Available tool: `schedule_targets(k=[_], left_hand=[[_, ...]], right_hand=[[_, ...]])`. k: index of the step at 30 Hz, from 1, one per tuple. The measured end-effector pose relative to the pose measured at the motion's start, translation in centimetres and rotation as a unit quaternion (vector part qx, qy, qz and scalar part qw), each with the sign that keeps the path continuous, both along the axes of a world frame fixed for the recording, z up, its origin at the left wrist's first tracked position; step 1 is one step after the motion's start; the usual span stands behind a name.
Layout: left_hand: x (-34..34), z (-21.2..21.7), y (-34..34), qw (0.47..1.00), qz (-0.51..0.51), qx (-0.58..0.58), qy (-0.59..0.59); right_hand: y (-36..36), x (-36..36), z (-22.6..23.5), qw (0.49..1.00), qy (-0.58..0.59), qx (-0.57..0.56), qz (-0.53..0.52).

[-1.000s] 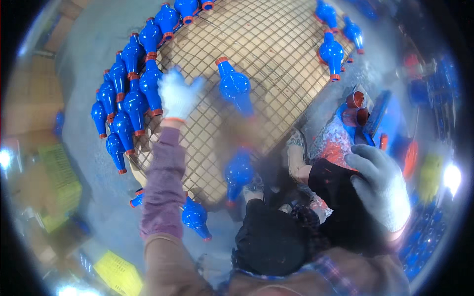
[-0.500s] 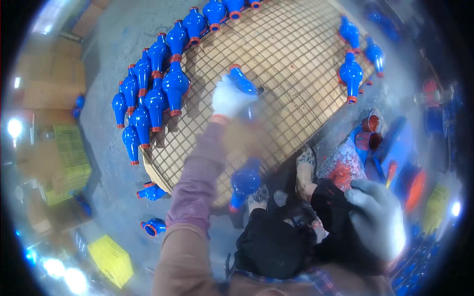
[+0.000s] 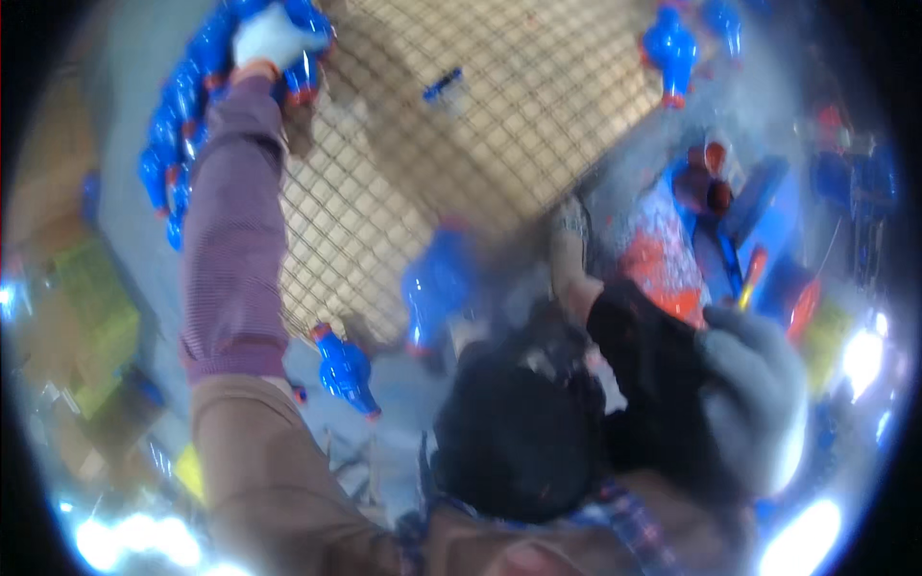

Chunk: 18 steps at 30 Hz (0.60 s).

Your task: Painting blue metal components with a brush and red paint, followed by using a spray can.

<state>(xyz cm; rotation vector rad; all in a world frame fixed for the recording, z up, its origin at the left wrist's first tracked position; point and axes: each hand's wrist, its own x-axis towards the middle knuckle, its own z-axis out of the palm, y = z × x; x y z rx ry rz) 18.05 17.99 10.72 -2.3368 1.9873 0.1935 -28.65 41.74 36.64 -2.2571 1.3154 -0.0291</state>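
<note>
My left hand [image 3: 274,36], in a white glove, reaches into the far-left cluster of glossy blue valves [image 3: 182,96] with orange-red ends. Its fingers are closed around a blue valve [image 3: 312,17] at the cluster's inner edge; blur and neighbouring valves partly hide the grip. The cluster stands along the edge of a pale board covered by a wire grid [image 3: 346,230]. My right hand [image 3: 754,394], in a grey-white glove, lies against my dark-trousered knee with fingers loosely extended and nothing visible in them. A blurred blue valve [image 3: 437,283] shows near the board's front edge.
A small dark blue piece [image 3: 442,84] lies on the grid. More valves [image 3: 670,53] stand at the board's far right. One valve [image 3: 344,370] is by the near-left edge. A red-stained heap [image 3: 663,254] and a blue container [image 3: 764,206] sit right of my feet.
My left hand has moved left and away from me, from over the grid to the valve cluster, with the valve. The whole view has shifted; my right hand stays by the knee.
</note>
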Motion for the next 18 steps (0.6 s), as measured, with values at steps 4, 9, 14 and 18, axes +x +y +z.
schedule_targets(k=[4,9,14,18], left_hand=[[-2.3,-1.4,5.5,0.991,-0.017,-0.129,-0.037],[-13.4,0.3,24.4,0.955,-0.011,-0.163,0.249],[-20.2,-0.1,35.2,0.988,-0.026,-0.03,0.149],[-21.2,-0.6,34.9,0.986,0.0,-0.047,0.163]], right_hand=[[0.5,-0.3,0.0,0.999,-0.034,0.017,-0.011],[1.4,-1.0,0.1,0.999,-0.007,0.003,-0.04],[2.8,-1.9,-0.3,0.998,-0.018,-0.03,-0.048],[3.2,-3.1,0.0,0.997,-0.046,-0.068,-0.002]])
